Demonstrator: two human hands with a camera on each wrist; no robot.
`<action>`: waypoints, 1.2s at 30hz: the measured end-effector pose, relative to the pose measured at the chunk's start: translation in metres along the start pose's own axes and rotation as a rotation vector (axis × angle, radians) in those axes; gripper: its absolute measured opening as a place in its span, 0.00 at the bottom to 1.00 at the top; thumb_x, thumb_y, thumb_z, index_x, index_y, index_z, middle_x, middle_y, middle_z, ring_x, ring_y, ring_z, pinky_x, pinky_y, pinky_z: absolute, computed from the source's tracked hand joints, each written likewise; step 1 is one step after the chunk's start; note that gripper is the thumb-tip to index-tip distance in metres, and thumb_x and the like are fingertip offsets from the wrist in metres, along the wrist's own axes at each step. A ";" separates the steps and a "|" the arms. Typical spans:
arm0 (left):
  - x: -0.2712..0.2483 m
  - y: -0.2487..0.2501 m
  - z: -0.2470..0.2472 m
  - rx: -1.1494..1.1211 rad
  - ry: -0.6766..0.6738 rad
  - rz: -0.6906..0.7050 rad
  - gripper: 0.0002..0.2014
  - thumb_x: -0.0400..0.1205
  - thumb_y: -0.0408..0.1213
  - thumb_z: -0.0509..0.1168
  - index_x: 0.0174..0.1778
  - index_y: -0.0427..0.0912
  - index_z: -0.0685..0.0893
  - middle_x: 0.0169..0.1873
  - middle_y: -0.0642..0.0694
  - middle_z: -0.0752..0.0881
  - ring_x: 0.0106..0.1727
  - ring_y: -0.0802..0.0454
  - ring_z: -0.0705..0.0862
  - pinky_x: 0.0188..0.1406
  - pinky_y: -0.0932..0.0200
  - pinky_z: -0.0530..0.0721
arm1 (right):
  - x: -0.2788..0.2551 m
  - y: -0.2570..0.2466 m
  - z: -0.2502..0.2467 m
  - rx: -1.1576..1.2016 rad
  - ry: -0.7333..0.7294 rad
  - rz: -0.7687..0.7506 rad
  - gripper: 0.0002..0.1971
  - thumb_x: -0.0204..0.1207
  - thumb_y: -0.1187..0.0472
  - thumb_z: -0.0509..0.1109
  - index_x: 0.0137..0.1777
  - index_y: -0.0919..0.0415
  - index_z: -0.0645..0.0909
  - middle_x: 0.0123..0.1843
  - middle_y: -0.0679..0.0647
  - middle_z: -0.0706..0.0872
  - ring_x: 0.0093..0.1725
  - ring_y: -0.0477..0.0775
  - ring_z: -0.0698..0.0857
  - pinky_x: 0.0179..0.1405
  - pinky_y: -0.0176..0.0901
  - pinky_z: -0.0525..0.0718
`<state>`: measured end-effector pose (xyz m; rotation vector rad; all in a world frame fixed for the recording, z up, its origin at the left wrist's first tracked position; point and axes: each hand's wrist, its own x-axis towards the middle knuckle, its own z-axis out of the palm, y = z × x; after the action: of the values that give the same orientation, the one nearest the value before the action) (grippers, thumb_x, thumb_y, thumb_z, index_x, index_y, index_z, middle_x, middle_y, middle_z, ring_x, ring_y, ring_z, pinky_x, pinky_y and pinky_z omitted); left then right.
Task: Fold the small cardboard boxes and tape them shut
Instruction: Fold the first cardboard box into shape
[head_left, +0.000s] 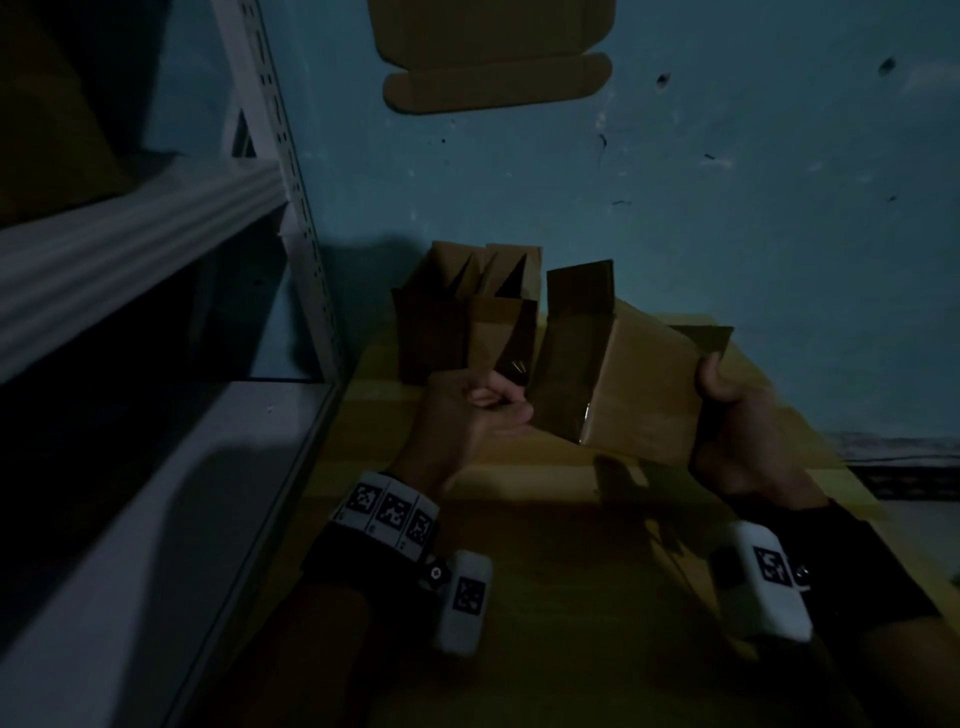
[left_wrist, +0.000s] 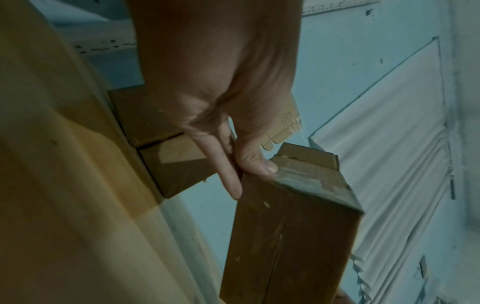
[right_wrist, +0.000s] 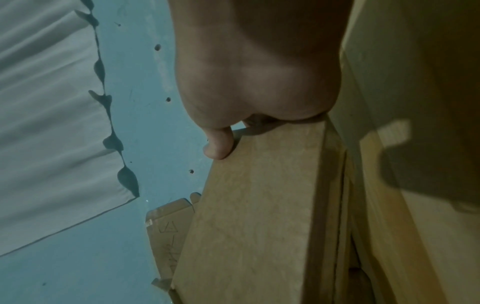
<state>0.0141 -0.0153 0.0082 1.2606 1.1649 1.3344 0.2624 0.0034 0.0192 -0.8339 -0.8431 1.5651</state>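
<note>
A small brown cardboard box (head_left: 639, 384) is held tilted just above the yellowish table (head_left: 571, 597). Its far flaps stand open, and shiny clear tape lies along its near left edge. My left hand (head_left: 483, 410) is at the box's left end. In the left wrist view its thumb lies on the taped face of the box (left_wrist: 291, 236) and the index finger runs along the side, pinching the corner. My right hand (head_left: 737, 415) grips the right end. Its thumb hooks over the top edge of the box (right_wrist: 254, 216); the other fingers are hidden behind.
Two more boxes (head_left: 441, 322) (head_left: 498, 312) with raised flaps stand at the table's back against the blue wall. A flat cardboard blank (head_left: 493, 52) hangs higher on that wall. A grey metal shelf rack (head_left: 130, 249) borders the table on the left. The scene is dim.
</note>
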 end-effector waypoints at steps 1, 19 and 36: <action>0.000 0.000 0.000 -0.013 0.001 0.004 0.11 0.74 0.16 0.71 0.35 0.38 0.87 0.47 0.44 0.88 0.46 0.55 0.91 0.39 0.57 0.90 | 0.000 0.000 0.000 0.015 0.000 0.005 0.21 0.88 0.45 0.56 0.59 0.52 0.90 0.55 0.54 0.93 0.55 0.58 0.93 0.47 0.60 0.92; 0.008 0.006 0.000 -0.231 -0.047 -0.199 0.13 0.78 0.43 0.71 0.40 0.34 0.84 0.50 0.40 0.90 0.53 0.46 0.90 0.44 0.54 0.90 | 0.003 0.000 0.002 0.036 -0.053 -0.059 0.23 0.90 0.46 0.53 0.77 0.55 0.77 0.72 0.59 0.85 0.68 0.61 0.87 0.51 0.59 0.91; 0.006 -0.005 -0.003 -0.090 0.006 -0.072 0.04 0.79 0.23 0.69 0.41 0.33 0.82 0.28 0.52 0.88 0.44 0.54 0.90 0.45 0.55 0.91 | 0.004 0.004 0.004 -0.077 -0.137 -0.123 0.24 0.88 0.46 0.55 0.73 0.58 0.80 0.74 0.61 0.83 0.74 0.63 0.82 0.60 0.61 0.88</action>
<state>0.0106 -0.0087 0.0042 1.1408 1.1308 1.3235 0.2567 0.0061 0.0172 -0.7215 -1.0399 1.5017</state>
